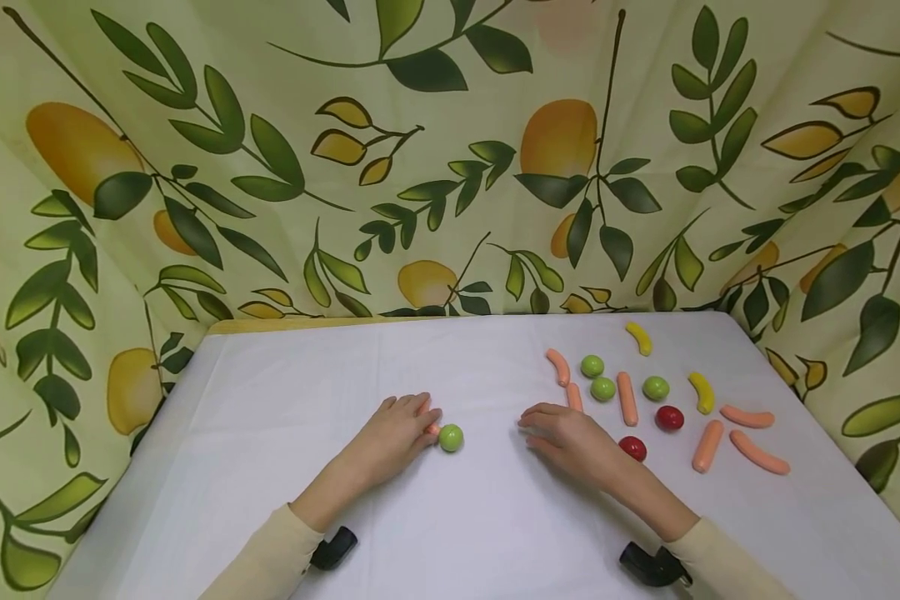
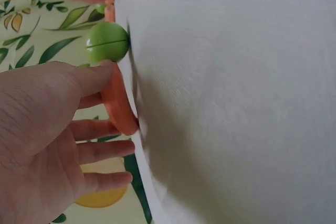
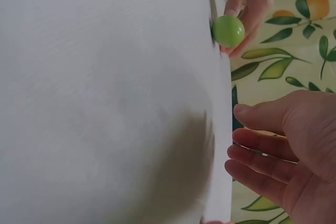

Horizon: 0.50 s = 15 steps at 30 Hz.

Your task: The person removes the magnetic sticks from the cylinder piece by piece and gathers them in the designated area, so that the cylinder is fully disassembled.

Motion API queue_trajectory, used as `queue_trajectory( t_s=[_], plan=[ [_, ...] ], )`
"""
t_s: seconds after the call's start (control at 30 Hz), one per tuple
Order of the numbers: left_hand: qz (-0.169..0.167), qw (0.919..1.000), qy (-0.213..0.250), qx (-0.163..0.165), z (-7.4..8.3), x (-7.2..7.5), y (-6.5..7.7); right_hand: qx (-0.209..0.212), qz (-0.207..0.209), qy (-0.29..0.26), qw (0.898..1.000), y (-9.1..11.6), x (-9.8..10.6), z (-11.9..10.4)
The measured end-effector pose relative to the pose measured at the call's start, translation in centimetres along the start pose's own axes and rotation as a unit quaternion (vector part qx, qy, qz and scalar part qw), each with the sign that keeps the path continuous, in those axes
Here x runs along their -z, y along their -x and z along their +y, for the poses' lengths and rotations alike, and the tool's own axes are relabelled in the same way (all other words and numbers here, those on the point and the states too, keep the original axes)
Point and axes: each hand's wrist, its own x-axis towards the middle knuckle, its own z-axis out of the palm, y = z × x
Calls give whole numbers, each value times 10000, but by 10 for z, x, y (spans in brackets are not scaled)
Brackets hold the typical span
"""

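My left hand [image 1: 393,433] pinches a pinkish-orange toy sausage [image 2: 121,103] between thumb and fingers, low over the white cloth. The hand hides much of the sausage in the head view. Just right of the fingertips sits a glossy green ball [image 1: 451,437], close against the sausage's near end. A seam runs round that ball in the left wrist view. My right hand [image 1: 570,437] hovers over the cloth farther right, its fingers loosely bent with nothing in them. Beside its wrist is a red ball [image 1: 632,448], partly hidden. Behind its fingers lies a short sausage [image 1: 574,397].
On the right of the white-covered table [image 1: 255,392] lie several more sausages [image 1: 627,398], green balls [image 1: 656,387], another red ball [image 1: 670,418] and two yellow toy bananas [image 1: 701,392]. A leaf-and-fruit-patterned curtain [image 1: 450,200] surrounds the back and sides.
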Motion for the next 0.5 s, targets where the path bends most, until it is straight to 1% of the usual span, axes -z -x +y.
queue_trajectory(
  t_s=[0.13,0.33,0.43,0.5],
  plan=[
    [-25,9998,-196,38,7,1,2,-24,-40,-104,9999,-4,-4,-6],
    [-139,9981,-603,-35,17,5,6,128,-6,-268,9996,-11,-7,-15],
    [-234,9979,-602,-41,20,6,8,221,-35,-447,9988,-14,-9,-19],
    [-280,9984,-482,-27,22,6,9,341,-107,-654,9972,-15,-11,-21]
  ],
)
